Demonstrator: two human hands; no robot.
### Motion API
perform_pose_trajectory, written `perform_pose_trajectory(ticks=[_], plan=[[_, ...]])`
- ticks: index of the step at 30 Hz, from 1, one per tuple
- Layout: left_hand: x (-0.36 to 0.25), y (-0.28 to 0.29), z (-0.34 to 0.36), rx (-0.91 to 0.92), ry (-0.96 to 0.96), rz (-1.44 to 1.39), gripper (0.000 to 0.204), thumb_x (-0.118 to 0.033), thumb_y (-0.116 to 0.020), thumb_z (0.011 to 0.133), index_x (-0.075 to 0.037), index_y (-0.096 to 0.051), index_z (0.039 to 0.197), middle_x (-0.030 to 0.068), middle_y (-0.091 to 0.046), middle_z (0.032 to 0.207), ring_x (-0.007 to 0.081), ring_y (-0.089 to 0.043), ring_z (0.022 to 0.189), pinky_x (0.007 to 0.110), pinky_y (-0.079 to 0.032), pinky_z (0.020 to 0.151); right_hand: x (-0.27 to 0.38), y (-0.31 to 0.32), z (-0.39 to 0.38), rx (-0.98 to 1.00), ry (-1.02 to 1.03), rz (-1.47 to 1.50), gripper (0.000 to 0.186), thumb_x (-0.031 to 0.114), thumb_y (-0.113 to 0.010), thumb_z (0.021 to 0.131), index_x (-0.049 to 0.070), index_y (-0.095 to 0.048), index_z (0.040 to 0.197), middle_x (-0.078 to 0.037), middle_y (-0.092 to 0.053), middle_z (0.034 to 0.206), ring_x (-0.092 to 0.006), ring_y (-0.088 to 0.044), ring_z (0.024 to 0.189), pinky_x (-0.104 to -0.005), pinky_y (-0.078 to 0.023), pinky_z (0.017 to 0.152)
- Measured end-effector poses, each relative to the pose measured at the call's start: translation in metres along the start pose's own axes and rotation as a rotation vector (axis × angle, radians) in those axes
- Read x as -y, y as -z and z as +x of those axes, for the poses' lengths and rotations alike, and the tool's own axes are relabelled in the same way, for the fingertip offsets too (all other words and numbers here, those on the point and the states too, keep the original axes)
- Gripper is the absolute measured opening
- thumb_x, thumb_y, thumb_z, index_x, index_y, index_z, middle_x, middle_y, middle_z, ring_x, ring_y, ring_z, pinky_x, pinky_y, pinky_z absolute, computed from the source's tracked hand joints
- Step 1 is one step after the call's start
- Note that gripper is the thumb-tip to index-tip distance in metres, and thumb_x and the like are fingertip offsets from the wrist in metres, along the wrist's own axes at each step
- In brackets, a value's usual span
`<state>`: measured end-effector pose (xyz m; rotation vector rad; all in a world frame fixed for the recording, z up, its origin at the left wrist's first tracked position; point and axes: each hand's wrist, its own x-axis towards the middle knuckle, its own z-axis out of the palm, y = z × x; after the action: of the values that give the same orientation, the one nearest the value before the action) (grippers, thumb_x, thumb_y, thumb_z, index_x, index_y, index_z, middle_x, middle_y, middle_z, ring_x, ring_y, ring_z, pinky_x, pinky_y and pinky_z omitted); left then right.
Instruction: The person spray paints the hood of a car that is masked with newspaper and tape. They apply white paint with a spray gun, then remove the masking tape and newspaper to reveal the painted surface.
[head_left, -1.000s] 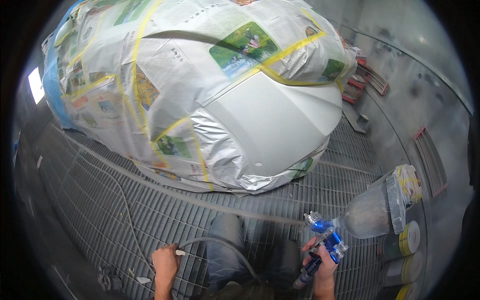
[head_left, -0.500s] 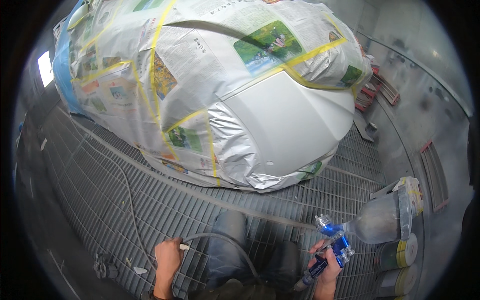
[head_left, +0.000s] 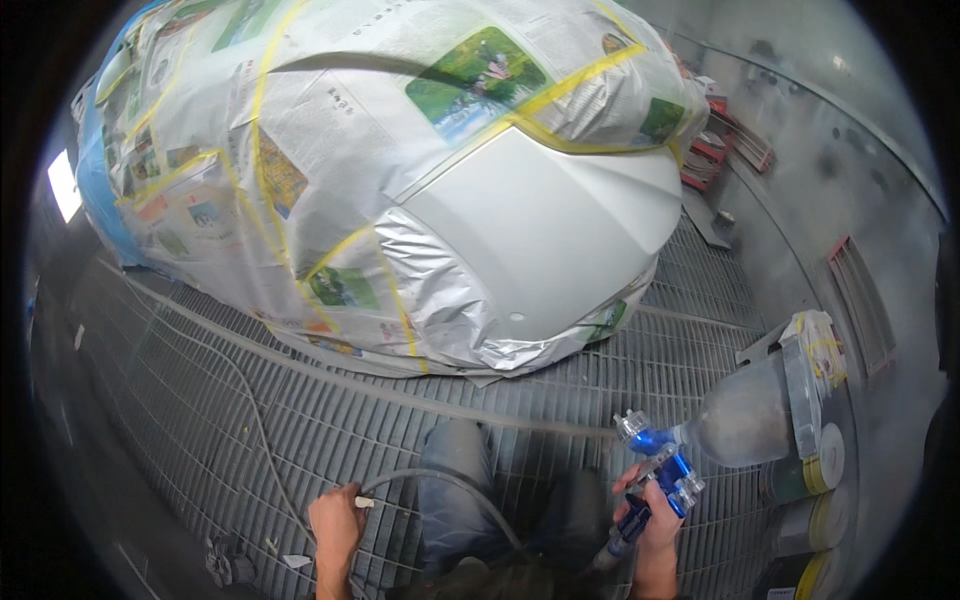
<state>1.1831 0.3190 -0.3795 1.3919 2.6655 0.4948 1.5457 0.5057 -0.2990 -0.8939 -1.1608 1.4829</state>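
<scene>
The paper-masked car [head_left: 385, 185] has shifted left in view as the camera moved. A grey air hose [head_left: 440, 474] arcs over the knee to the left hand [head_left: 338, 515], curled around it. At lower right, a blue-and-silver spray gun [head_left: 655, 441] is gripped by its handle in the right hand [head_left: 656, 518].

The spray gun [head_left: 658, 462] is glossy blue and silvery metal; its cup [head_left: 745, 425], cloudy, translucent plastic. The white panel [head_left: 545, 235] looks smooth, with a soft sheen; the newspaper [head_left: 350, 130], matt and creased; the sheeting [head_left: 430, 280], crinkled and foil-bright. The floor grating [head_left: 330, 420] is dull, ridged metal.
</scene>
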Motion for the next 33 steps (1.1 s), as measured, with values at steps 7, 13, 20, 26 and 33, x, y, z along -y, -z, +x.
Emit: perform_pose_trajectory(ticks=[7,13,20,26,33], plan=[[0.005,-0.006,-0.001,-0.035,-0.041,-0.018,0.018,-0.012,-0.070,0.074,-0.005,-0.071,0.091,0.0181,-0.068,0.081,0.0395,-0.066,0.076,0.048,-0.051,0.066,0.004,-0.006,0.001,0.007,-0.007,0.011,0.039,0.030,-0.062,0.091,-0.003,-0.057,0.111,-0.014,-0.063,0.096,-0.0221,-0.066,0.082,-0.0279,-0.056,0.048],[-0.002,0.002,0.006,-0.007,-0.038,0.045,0.017,-0.020,-0.073,0.082,-0.004,-0.071,0.086,0.0195,-0.067,0.076,0.0399,-0.065,0.073,0.047,-0.049,0.064,0.004,-0.004,0.007,-0.014,0.024,-0.017,0.043,0.033,-0.063,0.090,-0.004,-0.056,0.110,-0.016,-0.064,0.090,-0.0217,-0.066,0.075,-0.0283,-0.055,0.046],[-0.016,0.014,0.023,0.004,-0.085,0.068,0.016,-0.020,-0.073,0.083,-0.005,-0.070,0.085,0.0166,-0.066,0.075,0.0398,-0.064,0.071,0.047,-0.049,0.062,0.008,0.018,0.046,-0.129,0.206,-0.042,0.023,0.016,-0.057,0.096,-0.001,-0.060,0.112,-0.012,-0.064,0.097,-0.0189,-0.065,0.087,-0.0271,-0.055,0.053],[-0.012,-0.003,0.027,0.024,-0.122,0.072,0.021,-0.021,-0.077,0.078,-0.005,-0.073,0.091,0.0175,-0.068,0.079,0.0393,-0.066,0.074,0.046,-0.051,0.065,-0.056,0.025,0.044,-0.042,0.172,0.087,0.028,0.018,-0.062,0.096,0.001,-0.058,0.118,-0.013,-0.065,0.103,-0.0206,-0.065,0.091,-0.0287,-0.056,0.058],[0.017,0.023,0.025,0.112,-0.026,0.156,0.028,-0.021,-0.078,0.076,-0.003,-0.075,0.097,0.0216,-0.068,0.080,0.0398,-0.068,0.076,0.044,-0.052,0.067,-0.105,0.017,0.033,0.059,0.080,0.115,0.045,0.043,-0.059,0.098,0.002,-0.059,0.115,-0.011,-0.065,0.100,-0.0175,-0.065,0.091,-0.0261,-0.055,0.056]])
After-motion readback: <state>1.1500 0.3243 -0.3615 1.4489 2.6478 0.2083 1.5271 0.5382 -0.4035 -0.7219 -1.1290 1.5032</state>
